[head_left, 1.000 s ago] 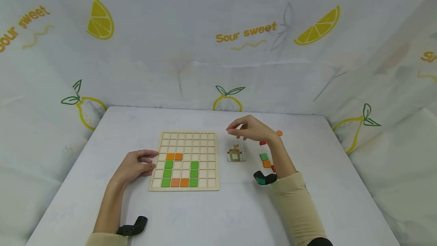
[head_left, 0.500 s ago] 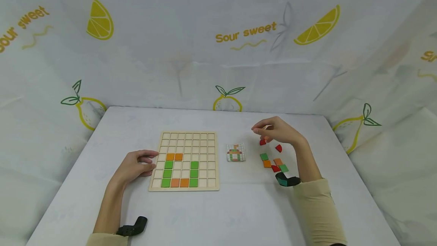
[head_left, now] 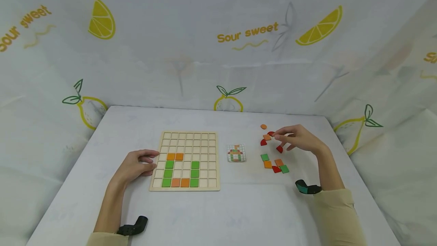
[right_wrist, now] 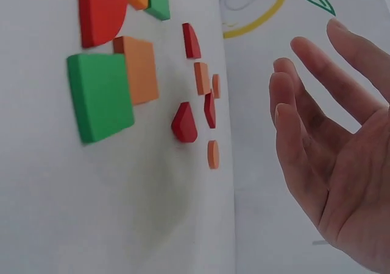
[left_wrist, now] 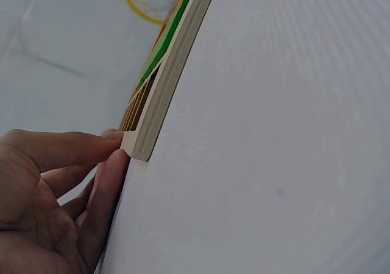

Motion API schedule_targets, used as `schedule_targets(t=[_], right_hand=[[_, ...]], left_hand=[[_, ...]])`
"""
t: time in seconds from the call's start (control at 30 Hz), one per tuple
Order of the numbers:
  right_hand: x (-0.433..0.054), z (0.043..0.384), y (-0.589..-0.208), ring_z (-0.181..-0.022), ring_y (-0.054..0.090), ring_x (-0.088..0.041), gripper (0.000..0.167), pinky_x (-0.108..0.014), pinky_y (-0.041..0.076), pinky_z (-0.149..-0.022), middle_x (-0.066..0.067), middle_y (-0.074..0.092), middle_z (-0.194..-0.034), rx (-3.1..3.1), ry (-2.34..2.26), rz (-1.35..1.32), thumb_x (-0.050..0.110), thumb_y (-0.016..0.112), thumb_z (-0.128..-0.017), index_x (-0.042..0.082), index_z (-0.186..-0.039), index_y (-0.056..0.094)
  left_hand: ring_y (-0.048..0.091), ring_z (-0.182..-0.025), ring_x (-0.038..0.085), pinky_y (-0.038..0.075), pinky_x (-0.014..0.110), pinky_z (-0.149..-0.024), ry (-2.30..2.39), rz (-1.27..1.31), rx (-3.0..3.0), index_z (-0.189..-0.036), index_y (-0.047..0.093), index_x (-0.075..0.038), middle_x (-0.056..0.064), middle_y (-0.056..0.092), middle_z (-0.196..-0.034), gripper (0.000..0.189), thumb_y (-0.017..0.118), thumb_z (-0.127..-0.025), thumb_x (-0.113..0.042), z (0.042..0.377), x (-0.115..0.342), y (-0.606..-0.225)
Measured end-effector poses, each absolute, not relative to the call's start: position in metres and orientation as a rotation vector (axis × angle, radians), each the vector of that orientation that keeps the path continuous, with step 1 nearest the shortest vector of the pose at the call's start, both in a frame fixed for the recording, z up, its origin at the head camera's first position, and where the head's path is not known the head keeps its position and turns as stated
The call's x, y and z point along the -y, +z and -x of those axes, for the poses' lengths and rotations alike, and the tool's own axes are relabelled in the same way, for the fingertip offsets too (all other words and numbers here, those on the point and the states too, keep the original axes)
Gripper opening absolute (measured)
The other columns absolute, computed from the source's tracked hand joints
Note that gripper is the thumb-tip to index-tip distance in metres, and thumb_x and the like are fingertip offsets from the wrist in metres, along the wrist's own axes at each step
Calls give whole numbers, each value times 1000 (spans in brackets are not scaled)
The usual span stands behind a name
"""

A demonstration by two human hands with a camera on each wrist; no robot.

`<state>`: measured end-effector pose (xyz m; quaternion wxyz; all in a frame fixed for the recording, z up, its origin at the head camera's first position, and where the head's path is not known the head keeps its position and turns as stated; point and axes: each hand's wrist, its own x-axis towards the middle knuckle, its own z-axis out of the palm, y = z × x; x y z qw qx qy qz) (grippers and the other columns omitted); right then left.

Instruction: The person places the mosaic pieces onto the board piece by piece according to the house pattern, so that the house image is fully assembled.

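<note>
A pale wooden grid board (head_left: 184, 189) lies left of centre, with green tiles (head_left: 195, 173) and orange tiles (head_left: 175, 156) set in some of its squares. My left hand (head_left: 136, 166) rests at its left side, and the fingertips touch the rim; in the left wrist view the thumb (left_wrist: 79, 146) lies against a corner. My right hand (head_left: 298, 138) hovers at the loose pieces on the right, fingers loosely bent. Nearest its fingertips are a red quarter-round piece (head_left: 279, 149) and an orange square (head_left: 267, 137). In the right wrist view the right hand (right_wrist: 341, 146) holds nothing.
A small pattern card (head_left: 236, 153) lies between the board and the loose pieces. Closer to the front are a green square (head_left: 264, 157), an orange tile (head_left: 268, 164) and a red piece (head_left: 276, 169). An orange disc (head_left: 263, 126) sits farther back. A printed cloth rises behind the table.
My right hand has moved right, from beside the card to over the loose pieces, uncovering several of them. The left hand and the board's tiles look the same.
</note>
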<state>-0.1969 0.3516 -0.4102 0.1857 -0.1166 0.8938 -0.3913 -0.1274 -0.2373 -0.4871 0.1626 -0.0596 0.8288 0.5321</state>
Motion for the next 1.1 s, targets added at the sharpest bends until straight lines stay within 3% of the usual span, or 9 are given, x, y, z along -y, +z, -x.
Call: schedule_targets(t=[0.33, 0.63, 1.1], right_hand=[[-368, 176, -428, -95, 73, -26, 36, -36, 68, -81, -22, 74, -131, -2421, -1120, 278, 26, 71, -106, 2, -133, 74], [-375, 170, -441, -97, 72, -24, 34, -38, 67, -80, -20, 73, -136, -2369, -1101, 288, 29, 71, -105, 6, -130, 77], [-387, 175, -458, -96, 69, -12, 30, -29, 63, -74, -12, 78, -122, -2308, -1087, 301, 22, 74, -103, 6, -128, 77]], left_hand=[[69, -94, 18, 67, 26, -77, 1520, 165, -2354, -146, 64, -1, 17, 65, -121, 51, 78, -96, -4, 127, 237, -486], [69, -93, 18, 67, 25, -76, 1503, 162, -2373, -145, 64, 0, 18, 65, -120, 51, 77, -96, -4, 128, 237, -485], [70, -92, 17, 67, 25, -76, 1501, 166, -2367, -145, 65, -2, 17, 66, -119, 51, 78, -96, -5, 128, 237, -486]])
